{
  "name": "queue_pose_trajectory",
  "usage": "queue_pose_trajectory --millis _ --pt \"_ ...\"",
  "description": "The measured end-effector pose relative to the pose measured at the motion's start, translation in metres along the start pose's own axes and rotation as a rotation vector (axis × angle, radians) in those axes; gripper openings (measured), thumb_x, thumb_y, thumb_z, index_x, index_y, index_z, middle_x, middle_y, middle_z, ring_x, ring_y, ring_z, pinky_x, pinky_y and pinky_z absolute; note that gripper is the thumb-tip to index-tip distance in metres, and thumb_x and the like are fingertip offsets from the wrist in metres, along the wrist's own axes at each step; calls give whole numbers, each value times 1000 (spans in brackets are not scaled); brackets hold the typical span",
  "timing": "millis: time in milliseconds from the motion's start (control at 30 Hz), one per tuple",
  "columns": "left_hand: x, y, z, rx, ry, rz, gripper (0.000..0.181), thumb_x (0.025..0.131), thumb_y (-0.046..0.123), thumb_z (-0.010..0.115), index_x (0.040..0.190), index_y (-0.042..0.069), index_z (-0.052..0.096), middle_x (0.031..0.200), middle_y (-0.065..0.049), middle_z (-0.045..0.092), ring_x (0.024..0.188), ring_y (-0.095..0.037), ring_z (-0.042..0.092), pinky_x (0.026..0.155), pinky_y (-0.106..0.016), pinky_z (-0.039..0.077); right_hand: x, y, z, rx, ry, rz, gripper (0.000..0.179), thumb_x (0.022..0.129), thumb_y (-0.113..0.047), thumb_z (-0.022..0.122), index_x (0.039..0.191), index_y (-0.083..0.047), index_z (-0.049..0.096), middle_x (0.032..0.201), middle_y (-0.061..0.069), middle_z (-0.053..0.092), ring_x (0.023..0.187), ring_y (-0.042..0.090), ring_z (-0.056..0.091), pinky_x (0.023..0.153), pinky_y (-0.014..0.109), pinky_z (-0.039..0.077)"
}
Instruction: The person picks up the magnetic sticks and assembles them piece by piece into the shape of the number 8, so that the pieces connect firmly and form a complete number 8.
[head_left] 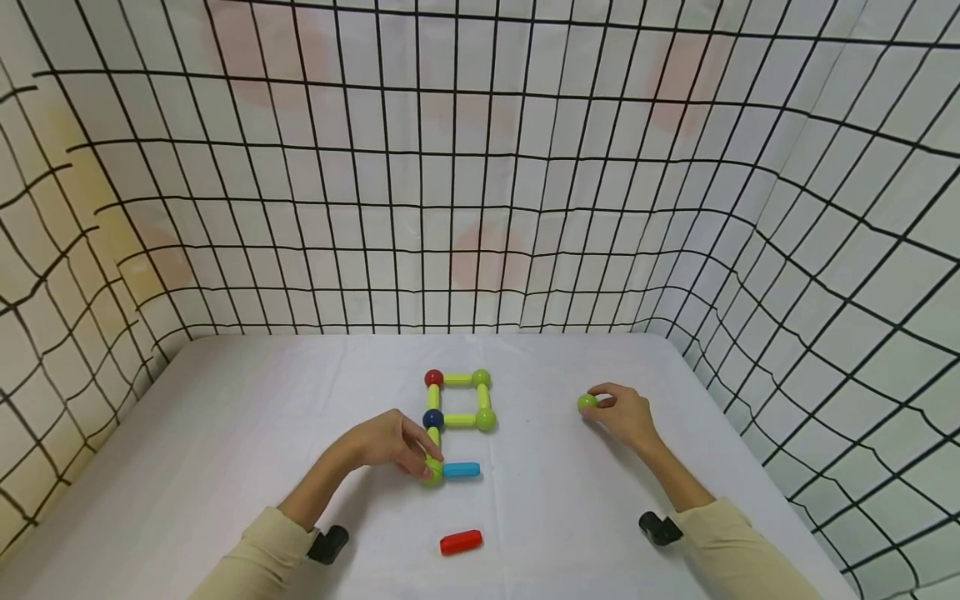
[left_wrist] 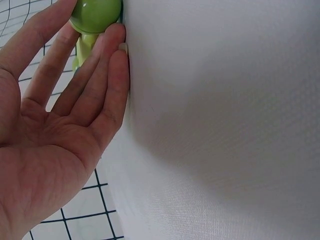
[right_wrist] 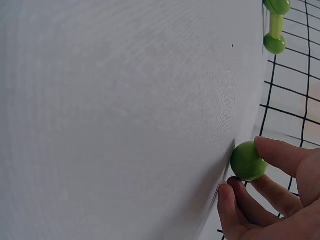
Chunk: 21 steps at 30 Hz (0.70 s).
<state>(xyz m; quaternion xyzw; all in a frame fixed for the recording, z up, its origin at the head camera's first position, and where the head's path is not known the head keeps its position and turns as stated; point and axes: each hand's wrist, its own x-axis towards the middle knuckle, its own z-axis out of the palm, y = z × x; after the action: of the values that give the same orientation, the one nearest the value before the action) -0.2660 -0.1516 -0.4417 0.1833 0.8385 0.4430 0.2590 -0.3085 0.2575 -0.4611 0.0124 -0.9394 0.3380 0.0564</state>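
My left hand (head_left: 392,442) grips a green ball (head_left: 432,475) at the near end of a ball-and-stick figure. In the left wrist view that green ball (left_wrist: 97,14) lies between thumb and fingers. A blue stick (head_left: 461,470) extends right from it, and a yellow-green stick (head_left: 434,437) links it to a dark blue ball (head_left: 432,419). Beyond lies a square of yellow-green sticks with a red ball (head_left: 434,379) and green balls (head_left: 486,418) at its other corners. Off to the right, my right hand (head_left: 624,414) pinches a separate green ball (right_wrist: 248,161), close to the tabletop.
A loose red stick (head_left: 461,542) lies on the white tabletop (head_left: 540,517) nearer to me. White walls with a black grid (head_left: 465,208) rise behind the table and on both sides. A small black device (head_left: 328,545) sits at each wrist.
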Motion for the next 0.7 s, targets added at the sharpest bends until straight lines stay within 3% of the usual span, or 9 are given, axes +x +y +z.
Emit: queue_pose_trajectory --millis 500,700 --pt "1 -1 0 -10 1 -7 20 79 13 84 99 14 82 82 -1 77 74 -11 61 70 -26 52 1 1 1 -13 9 17 39 84 -21 80 117 -4 71 102 21 76 95 35 71 80 46 54" --pt "1 0 0 -9 0 -9 20 79 14 84 99 14 82 82 -1 77 75 -12 61 71 -26 52 -1 -2 1 5 -1 4 37 83 -22 80 115 -5 72 100 19 76 93 33 72 78 41 53"
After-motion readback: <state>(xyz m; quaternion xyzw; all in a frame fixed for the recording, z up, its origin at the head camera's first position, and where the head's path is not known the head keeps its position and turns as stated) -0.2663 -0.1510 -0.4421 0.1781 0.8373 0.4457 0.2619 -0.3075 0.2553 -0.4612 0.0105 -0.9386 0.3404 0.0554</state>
